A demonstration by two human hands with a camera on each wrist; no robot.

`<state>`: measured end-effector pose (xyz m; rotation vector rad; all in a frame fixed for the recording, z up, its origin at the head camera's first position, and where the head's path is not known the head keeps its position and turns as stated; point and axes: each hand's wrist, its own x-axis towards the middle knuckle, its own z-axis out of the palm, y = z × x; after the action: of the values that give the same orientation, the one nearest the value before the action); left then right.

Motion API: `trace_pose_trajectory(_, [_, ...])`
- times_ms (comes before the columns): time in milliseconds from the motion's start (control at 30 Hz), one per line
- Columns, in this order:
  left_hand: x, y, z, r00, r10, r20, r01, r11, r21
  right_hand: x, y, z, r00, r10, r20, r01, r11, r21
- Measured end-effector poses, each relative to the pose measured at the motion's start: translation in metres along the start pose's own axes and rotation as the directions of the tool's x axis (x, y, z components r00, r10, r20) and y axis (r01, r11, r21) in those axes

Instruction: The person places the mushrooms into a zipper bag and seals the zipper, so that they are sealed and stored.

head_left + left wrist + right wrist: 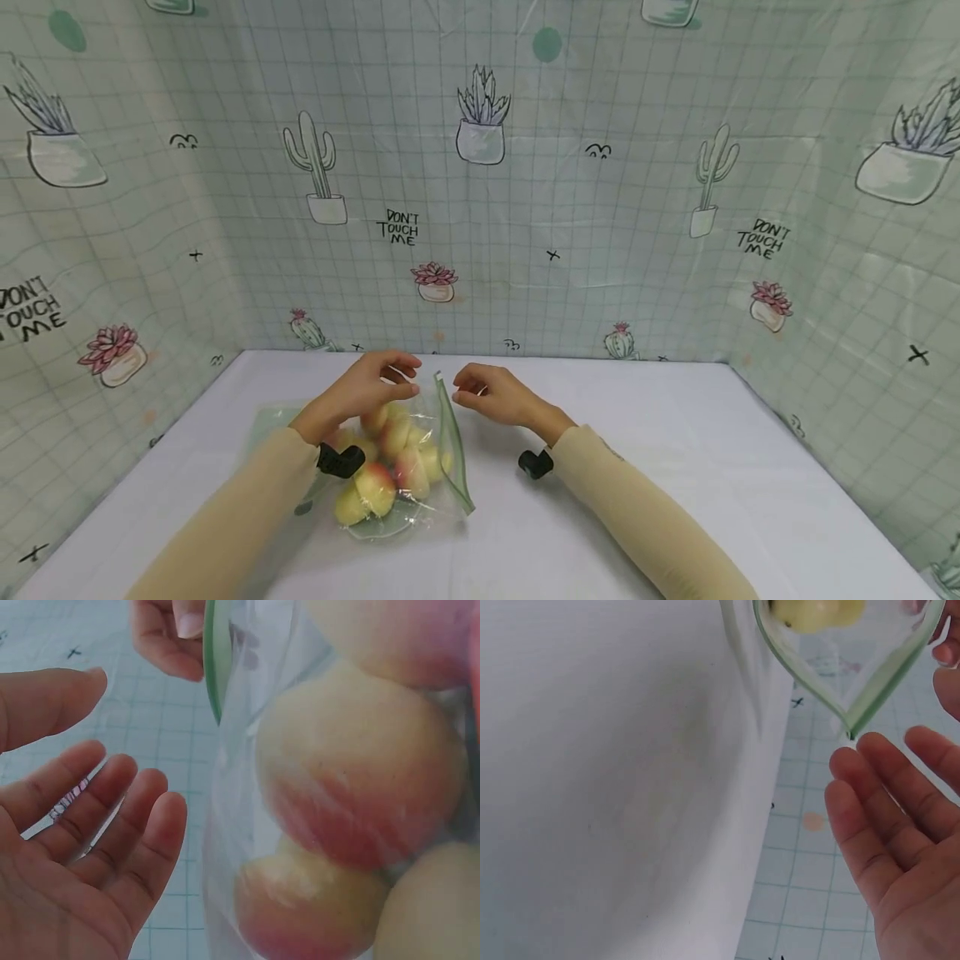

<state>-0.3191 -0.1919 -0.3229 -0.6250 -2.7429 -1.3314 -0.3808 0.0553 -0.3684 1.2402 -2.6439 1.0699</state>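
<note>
A clear zip bag (452, 437) with a green seal strip lies on the table, its mouth facing right. Inside are several yellow-and-red fruits (375, 487) that look like peaches. My left hand (372, 387) hovers over the far side of the bag. Its thumb stands apart from loosely bent fingers, and nothing is between them in the left wrist view. Just right of the strip's far end is my right hand (498, 394), fingers slightly bent. In the right wrist view those fingertips (847, 761) come close to the strip's corner, and whether they touch it I cannot tell.
A pale green flat thing (272, 421) lies left of the bag, partly hidden by my left arm. The white table (660, 467) meets patterned cloth walls (555, 208) at the back and both sides. Each wrist carries a small black device (535, 464).
</note>
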Motion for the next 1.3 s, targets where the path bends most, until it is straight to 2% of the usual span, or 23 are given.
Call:
trace_pose_trajectory(100, [0.006,0.001,0.000,1.000,-0.005,0.004,0.005,0.999,0.037,0.004,0.000,0.000,1.000,0.011,0.001,-0.011,1.000,0.000])
trace_pose_trajectory(333, [0.022,-0.004,-0.002,0.998,0.035,0.044,-0.040,0.994,0.103,0.016,0.003,0.005,0.999,0.053,-0.009,-0.053,0.998,-0.014])
trace_pose_trajectory(500, [0.034,-0.006,-0.004,0.997,0.016,0.076,-0.028,0.986,0.163,0.025,0.004,0.009,0.996,0.090,-0.007,-0.090,0.996,-0.006])
trace_pose_trajectory(700, [0.045,-0.011,-0.004,0.995,0.003,0.095,-0.022,0.981,0.193,0.034,0.007,0.014,0.992,0.125,-0.010,-0.125,0.992,0.010])
trace_pose_trajectory(1000, [0.053,-0.020,-0.002,0.995,0.015,0.099,-0.039,0.970,0.238,0.041,0.011,0.023,0.984,0.180,-0.016,-0.177,0.979,0.104])
trace_pose_trajectory(1133, [0.055,-0.021,-0.002,0.994,-0.004,0.107,-0.021,0.971,0.238,0.043,0.013,0.024,0.981,0.196,-0.007,-0.191,0.965,0.182])
trace_pose_trajectory(1300, [0.057,-0.020,-0.002,0.994,-0.024,0.110,-0.001,0.975,0.223,0.044,0.014,0.022,0.984,0.180,-0.010,-0.172,0.955,0.240])
